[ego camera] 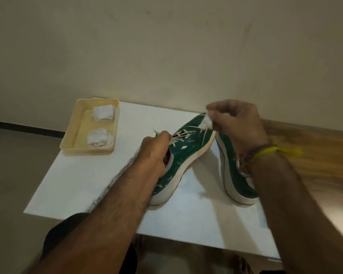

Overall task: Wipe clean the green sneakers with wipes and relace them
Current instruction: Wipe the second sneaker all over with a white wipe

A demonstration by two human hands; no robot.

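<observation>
Gripping the laced green sneaker (188, 149) at its collar on the white board (87, 184), the left hand (156, 153) steadies it — right hand (236, 123) pinches a crumpled wipe (207, 122) at the toe; second sneaker (234, 175) just beside, near the board's right edge.

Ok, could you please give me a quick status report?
Left hand holds laced sneaker. Right hand pinches wipe at its toe. Second sneaker beside it. Nothing blocking.

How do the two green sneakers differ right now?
The held sneaker is gripped at its collar by the left hand, while the other sneaker lies untouched behind the right forearm. The held sneaker's laces show, and the right hand holds a wipe at its toe; the other sneaker's laces are hidden. Both are green with white soles.
</observation>
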